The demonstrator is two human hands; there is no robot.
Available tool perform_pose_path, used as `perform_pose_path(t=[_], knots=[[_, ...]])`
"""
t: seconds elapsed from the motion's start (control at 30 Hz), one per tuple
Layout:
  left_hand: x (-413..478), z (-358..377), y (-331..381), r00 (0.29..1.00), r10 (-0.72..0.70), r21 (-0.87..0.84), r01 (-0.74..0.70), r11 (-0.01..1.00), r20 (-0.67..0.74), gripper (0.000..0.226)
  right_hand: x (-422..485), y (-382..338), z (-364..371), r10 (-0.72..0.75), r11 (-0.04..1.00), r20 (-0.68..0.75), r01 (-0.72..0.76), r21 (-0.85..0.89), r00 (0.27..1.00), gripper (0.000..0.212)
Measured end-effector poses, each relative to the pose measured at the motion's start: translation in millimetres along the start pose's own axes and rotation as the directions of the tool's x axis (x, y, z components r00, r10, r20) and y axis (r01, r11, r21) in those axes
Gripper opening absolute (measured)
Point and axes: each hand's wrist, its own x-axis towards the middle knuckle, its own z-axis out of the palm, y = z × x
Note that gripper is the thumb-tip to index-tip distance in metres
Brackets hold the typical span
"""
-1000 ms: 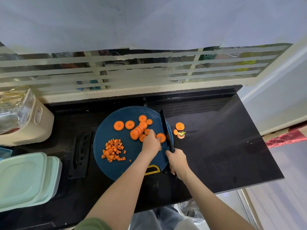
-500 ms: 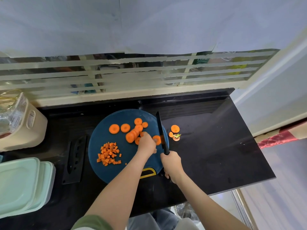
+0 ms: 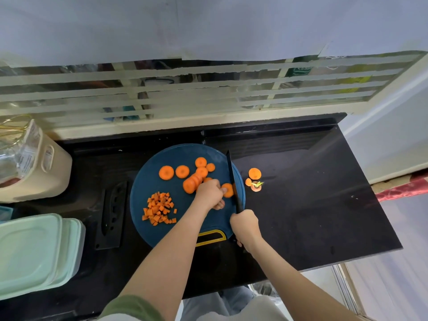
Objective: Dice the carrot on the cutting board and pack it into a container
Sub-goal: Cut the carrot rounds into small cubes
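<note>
A round dark blue cutting board (image 3: 148, 184) lies on the black counter. A pile of diced carrot (image 3: 159, 208) sits on its left part, and several carrot rounds (image 3: 183, 171) lie toward its far side. My left hand (image 3: 208, 193) pinches one carrot round (image 3: 228, 189) near the board's right edge. My right hand (image 3: 245, 225) grips the handle of a black knife (image 3: 231, 174), whose blade stands just to the right of that round.
Carrot end scraps (image 3: 254, 178) lie on the counter (image 3: 312, 193) right of the board. A black knife sheath (image 3: 112, 212) lies left of the board. Stacked pale green containers (image 3: 34, 251) sit at the left edge, a beige bin (image 3: 46, 167) behind them.
The view has shifted slightly. My left hand stays on the carrot round and the knife blade stays beside it, with little visible movement.
</note>
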Motion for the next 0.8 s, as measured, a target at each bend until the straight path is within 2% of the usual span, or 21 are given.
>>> perform_pose_path(t=[0.2,0.37,0.8], knots=[[2,0,-2,1.000,-0.011,-0.012,0.011,1.000,0.008,0.017,-4,1,-3,-0.087,0.995,0.009,0.087,0.055,0.996,0.011],[0,-3,-2,1.000,-0.020,-0.022,0.021,1.000,0.015,0.016,-12,-3,-7,-0.138,0.990,-0.016,0.139,0.032,0.990,0.012],[-3,-1,3,1.000,0.006,-0.012,-0.006,1.000,0.024,0.017,-13,-6,-10,-0.097,0.992,-0.021,0.099,0.084,0.995,0.012]])
